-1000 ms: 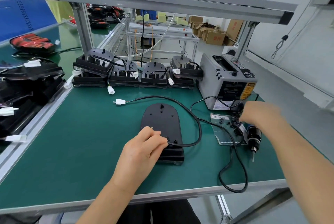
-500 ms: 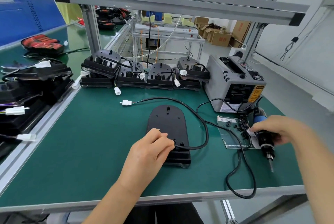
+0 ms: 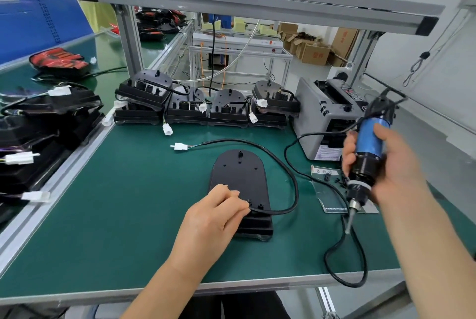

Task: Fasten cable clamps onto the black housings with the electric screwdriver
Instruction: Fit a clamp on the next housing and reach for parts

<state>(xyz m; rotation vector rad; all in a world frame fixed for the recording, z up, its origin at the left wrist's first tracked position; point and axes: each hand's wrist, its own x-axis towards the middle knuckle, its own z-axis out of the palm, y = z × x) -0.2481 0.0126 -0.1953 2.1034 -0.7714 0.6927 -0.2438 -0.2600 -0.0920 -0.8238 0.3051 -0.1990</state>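
A black housing (image 3: 239, 174) lies flat on the green mat in the middle of the bench. A black cable (image 3: 288, 169) loops from its near end round to a white connector (image 3: 180, 146). My left hand (image 3: 216, 213) rests on the housing's near left part, fingertips curled at the cable's exit; what lies under them is hidden. My right hand (image 3: 386, 164) grips the blue and black electric screwdriver (image 3: 365, 159), lifted off the bench to the right of the housing, bit pointing down.
Several finished black housings (image 3: 206, 105) with white plugs stand in a row at the back. A grey tape dispenser (image 3: 327, 117) sits at the back right. Small black clamps and screws (image 3: 332, 179) lie on a clear sheet. More housings (image 3: 38, 133) pile up at the left.
My right hand has picked the screwdriver up from the bench and raised it, bit down. My left hand has stayed on the housing.
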